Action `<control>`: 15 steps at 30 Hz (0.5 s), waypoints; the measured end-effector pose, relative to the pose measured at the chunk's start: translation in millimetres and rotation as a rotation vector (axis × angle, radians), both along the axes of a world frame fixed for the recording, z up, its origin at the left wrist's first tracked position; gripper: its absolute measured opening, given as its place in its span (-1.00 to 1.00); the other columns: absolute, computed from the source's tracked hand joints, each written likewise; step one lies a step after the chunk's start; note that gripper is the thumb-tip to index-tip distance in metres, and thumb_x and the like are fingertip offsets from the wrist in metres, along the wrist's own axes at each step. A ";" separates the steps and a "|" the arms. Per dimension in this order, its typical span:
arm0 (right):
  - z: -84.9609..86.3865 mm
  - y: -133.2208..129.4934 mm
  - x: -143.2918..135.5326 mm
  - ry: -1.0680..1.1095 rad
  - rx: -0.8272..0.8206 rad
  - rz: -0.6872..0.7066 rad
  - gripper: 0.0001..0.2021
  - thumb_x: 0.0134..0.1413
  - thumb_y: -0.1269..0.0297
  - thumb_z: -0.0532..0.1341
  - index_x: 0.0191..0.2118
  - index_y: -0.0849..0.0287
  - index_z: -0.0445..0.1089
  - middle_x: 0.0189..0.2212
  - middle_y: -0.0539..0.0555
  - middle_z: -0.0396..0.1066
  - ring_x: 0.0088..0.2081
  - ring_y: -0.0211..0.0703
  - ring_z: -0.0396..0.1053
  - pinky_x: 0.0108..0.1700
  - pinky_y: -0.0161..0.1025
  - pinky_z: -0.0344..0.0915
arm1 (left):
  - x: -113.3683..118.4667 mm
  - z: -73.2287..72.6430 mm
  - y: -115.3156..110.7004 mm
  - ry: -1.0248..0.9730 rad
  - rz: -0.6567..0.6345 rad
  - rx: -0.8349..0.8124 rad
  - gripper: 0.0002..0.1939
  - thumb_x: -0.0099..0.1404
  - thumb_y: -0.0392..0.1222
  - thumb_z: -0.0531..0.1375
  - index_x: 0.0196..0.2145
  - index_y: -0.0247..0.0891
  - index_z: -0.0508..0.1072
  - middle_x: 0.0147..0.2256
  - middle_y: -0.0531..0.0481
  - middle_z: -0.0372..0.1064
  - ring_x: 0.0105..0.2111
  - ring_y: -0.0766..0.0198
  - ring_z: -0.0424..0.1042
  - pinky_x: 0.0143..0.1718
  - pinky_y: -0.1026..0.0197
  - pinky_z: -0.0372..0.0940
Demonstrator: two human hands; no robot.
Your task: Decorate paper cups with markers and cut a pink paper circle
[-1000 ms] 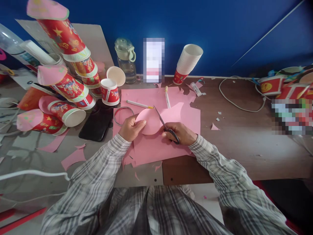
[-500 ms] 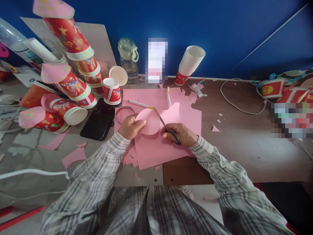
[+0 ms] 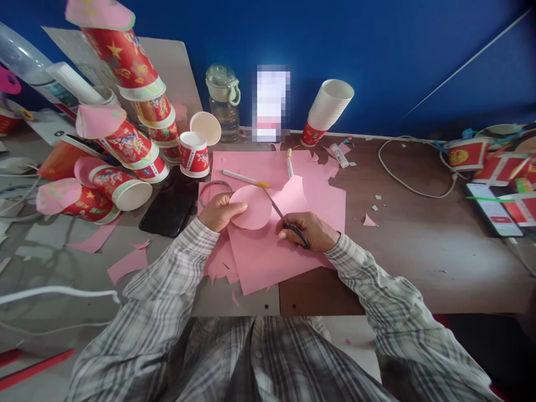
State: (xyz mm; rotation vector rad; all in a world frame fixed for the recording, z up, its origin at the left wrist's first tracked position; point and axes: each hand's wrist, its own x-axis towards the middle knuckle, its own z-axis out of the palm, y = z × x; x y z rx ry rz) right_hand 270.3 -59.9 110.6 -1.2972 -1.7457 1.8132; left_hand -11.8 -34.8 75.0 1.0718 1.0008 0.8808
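Observation:
My left hand [image 3: 219, 213] pinches the left edge of a round pink paper piece [image 3: 254, 209], thumb on top. Wrapped round the dark handles of the scissors [image 3: 281, 213] is my right hand [image 3: 313, 230]; the blades point up and left beside the right edge of the circle. A pink offcut [image 3: 293, 192] lies behind the blades. Larger pink sheets [image 3: 268, 265] are under both hands. Behind the circle lies a marker with a yellow end [image 3: 243, 178], and a second marker [image 3: 289, 163] stands farther back on the sheets.
Red cups with pink paper tops [image 3: 125, 145] crowd the left, next to a black phone [image 3: 167, 209]. At the back are a water bottle [image 3: 223, 106], a lit screen [image 3: 271, 103] and stacked cups [image 3: 329, 109]. A cable [image 3: 412, 191] and a phone [image 3: 494, 209] are at the right.
The round piece and my left hand have shifted slightly left, leaving a wider gap between the circle and the scissors. My right hand has hardly moved.

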 end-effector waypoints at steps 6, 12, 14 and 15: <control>-1.5 -0.2 -1.0 0.000 0.008 0.004 -0.45 -0.02 -0.23 0.63 -0.26 0.16 0.55 -0.63 -0.09 0.44 -0.55 -0.22 0.38 -0.44 -0.26 0.32 | -2.3 11.8 -2.0 0.013 -0.025 0.003 -0.67 0.09 0.04 0.54 -0.35 -0.29 0.73 -0.44 -0.11 0.68 -0.28 0.00 0.67 -0.18 0.08 0.52; 1.5 -1.0 -2.3 -0.006 0.006 0.003 -0.45 -0.03 -0.24 0.63 -0.28 0.14 0.54 -0.64 -0.09 0.44 -0.56 -0.23 0.37 -0.44 -0.26 0.31 | -4.5 6.0 -0.6 0.014 -0.036 -0.016 -0.65 0.09 0.07 0.56 -0.39 -0.30 0.74 -0.43 -0.13 0.70 -0.31 0.00 0.68 -0.23 0.08 0.53; 1.8 -1.4 -1.8 -0.012 0.001 0.007 -0.44 -0.05 -0.25 0.63 -0.28 0.14 0.54 -0.64 -0.09 0.44 -0.56 -0.22 0.37 -0.44 -0.25 0.31 | -5.1 4.8 0.1 0.002 -0.030 -0.017 -0.64 0.08 0.06 0.57 -0.37 -0.30 0.74 -0.42 -0.14 0.71 -0.30 -0.01 0.69 -0.21 0.06 0.54; 1.8 -1.5 -1.6 -0.014 0.000 0.011 -0.44 -0.05 -0.25 0.64 -0.28 0.14 0.54 -0.64 -0.08 0.44 -0.56 -0.21 0.38 -0.44 -0.25 0.31 | -5.2 4.9 0.3 -0.008 -0.023 -0.017 -0.64 0.06 0.06 0.58 -0.37 -0.31 0.74 -0.43 -0.14 0.70 -0.29 -0.02 0.70 -0.20 0.05 0.55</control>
